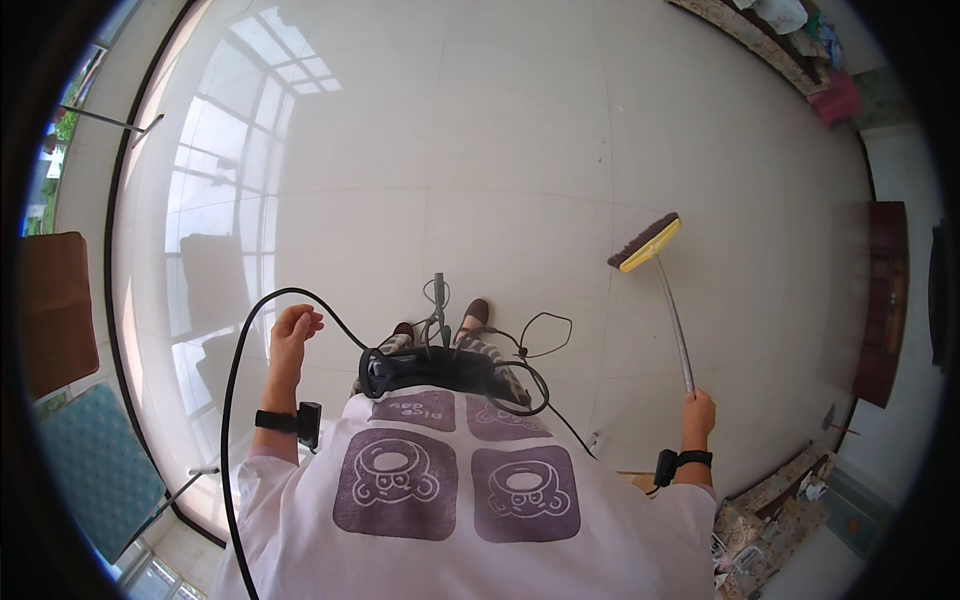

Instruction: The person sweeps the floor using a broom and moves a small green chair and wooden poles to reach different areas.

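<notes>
My right hand (698,413) is wrapped round the grey handle of a broom (651,243). The broom's yellow head with dark brown bristles rests on the pale tiled floor (480,130), ahead and to the right of my feet. My left hand (297,322) is raised at my left side with its fingers curled in, and nothing shows in it. Beside that hand a black cable (240,345) arcs from my waist back past my arm.
Chairs, one brown (62,315) and one blue (103,472), stand along the left by the window. Patterned furniture (765,45) with cloths on it is at the far right; more stuff-laden furniture (775,515) is at the near right. Small specks (602,158) dot the floor.
</notes>
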